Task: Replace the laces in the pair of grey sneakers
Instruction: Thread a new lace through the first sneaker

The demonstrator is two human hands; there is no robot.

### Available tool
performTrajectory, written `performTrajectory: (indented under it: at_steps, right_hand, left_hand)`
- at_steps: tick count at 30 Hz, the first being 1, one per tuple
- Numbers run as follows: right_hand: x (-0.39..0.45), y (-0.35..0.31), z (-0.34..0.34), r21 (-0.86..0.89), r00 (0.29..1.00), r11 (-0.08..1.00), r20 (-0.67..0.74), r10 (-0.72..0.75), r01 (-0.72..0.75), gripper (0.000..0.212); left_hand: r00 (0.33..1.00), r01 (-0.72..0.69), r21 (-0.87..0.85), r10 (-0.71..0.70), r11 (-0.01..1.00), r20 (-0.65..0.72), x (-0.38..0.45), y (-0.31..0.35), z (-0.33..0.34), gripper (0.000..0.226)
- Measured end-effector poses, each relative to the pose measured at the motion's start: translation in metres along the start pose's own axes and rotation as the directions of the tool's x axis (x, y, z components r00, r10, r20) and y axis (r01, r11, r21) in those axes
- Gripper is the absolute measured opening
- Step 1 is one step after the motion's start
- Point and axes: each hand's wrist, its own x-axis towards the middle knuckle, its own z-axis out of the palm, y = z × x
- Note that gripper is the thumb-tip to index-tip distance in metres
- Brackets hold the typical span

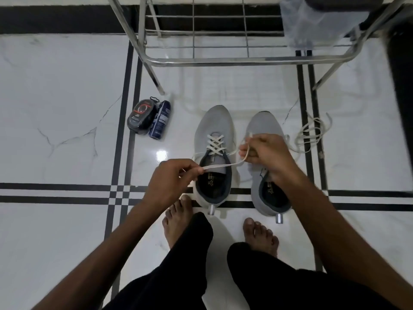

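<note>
Two grey sneakers stand side by side on the white tiled floor [67, 86], toes toward 12 o'clock, heels near the person's bare feet [176, 222]. The left sneaker [212, 121] is laced with a cream lace [215, 143] crossing over its tongue. The right sneaker [263, 126], at 3 o'clock of the left one and just beside it, is partly covered by the right hand, and whether it carries a lace cannot be told.

The left hand [169, 182] is at 8 o'clock of the left sneaker, its fingers curled and pinching a flat lace end [214, 167]. That strand runs across the sneaker's opening toward 2 o'clock up to the right hand [266, 151], whose fingers are curled round it above the right sneaker's tongue area; a short tip sticks up from that hand at 11 o'clock.

A loose lace [312, 133] lies in a tangle on the floor at 3 o'clock of the right sneaker, near it.

At 10 o'clock of the left sneaker, well apart, lie a dark round pack [140, 116] and a blue can [161, 119], touching each other. A metal rack [223, 59] stands at 12 o'clock of the sneakers. Black trouser legs [268, 283] fill the bottom at 6 o'clock.
</note>
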Motion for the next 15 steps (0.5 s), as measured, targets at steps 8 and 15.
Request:
performTrajectory:
  at_steps: [8,15]
  right_hand:
    - [-0.035,0.024,0.038,-0.388,0.789,0.721,0.500,-0.358,0.574,0.051]
    - [-0.015,0.023,0.038,-0.471,0.838,0.693,0.299,-0.457,0.546,0.020]
  left_hand:
    - [0.994,-0.041,-0.062,0.047,0.997,0.101,0.022,-0.002,0.019,0.010]
    - [0.992,0.052,-0.237,-0.077,0.970,-0.096,0.026,-0.020,0.014,0.006]
